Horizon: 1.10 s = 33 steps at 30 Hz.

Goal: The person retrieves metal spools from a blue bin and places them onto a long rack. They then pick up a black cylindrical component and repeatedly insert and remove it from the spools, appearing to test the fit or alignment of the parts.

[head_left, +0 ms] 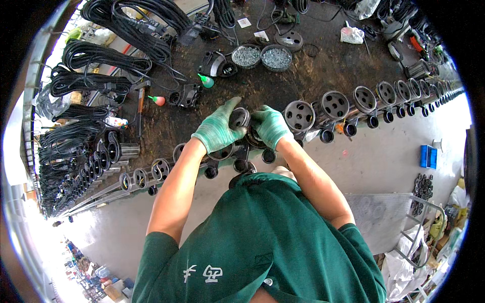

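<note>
Both my hands wear light green gloves. My left hand (220, 130) grips a dark round cap (239, 117) between thumb and fingers, tilted on its edge above the near side of the bench. Just right of it, my right hand (273, 126) is closed with its fingers curled inward against a dark part of the row. What those fingers hold is mostly hidden by the glove. Close by on the right stands a round dark housing (299, 116) with a holed face. Another housing (221, 153) shows partly beneath my left wrist.
A long row of similar housings (335, 105) lines the bench edge. Two round tins of small metal screws (246, 56) sit beyond my hands. Also on the dark bench (313, 70) are a green-capped bottle (206, 81), a red bottle (157, 100), a hammer (141, 108) and coiled black cables (106, 54).
</note>
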Each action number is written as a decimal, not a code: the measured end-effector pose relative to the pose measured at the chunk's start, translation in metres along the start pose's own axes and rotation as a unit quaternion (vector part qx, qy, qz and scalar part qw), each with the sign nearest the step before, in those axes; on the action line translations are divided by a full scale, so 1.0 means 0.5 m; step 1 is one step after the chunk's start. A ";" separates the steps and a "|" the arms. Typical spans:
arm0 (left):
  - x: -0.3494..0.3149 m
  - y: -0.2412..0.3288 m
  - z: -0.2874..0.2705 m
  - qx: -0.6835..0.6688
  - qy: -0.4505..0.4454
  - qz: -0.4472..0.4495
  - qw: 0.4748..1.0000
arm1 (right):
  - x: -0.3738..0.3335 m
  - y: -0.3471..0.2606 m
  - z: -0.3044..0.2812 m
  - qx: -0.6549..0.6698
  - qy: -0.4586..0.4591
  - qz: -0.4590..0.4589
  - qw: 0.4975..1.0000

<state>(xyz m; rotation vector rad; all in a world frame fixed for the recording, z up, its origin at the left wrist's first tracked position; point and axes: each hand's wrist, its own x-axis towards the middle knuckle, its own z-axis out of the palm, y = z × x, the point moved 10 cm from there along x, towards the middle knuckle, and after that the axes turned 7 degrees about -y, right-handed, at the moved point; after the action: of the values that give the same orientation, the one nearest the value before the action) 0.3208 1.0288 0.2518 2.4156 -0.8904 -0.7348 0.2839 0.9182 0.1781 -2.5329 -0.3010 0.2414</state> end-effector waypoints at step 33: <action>0.019 0.065 0.033 0.121 -0.017 -0.167 0.978 | -0.108 0.035 -0.058 0.297 0.067 0.188 0.934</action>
<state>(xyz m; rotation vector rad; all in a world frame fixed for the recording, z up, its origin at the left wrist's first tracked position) 0.3024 0.9960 0.2553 2.8188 -0.6208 -0.8289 0.2418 0.8745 0.1977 -1.9672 0.2834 0.2580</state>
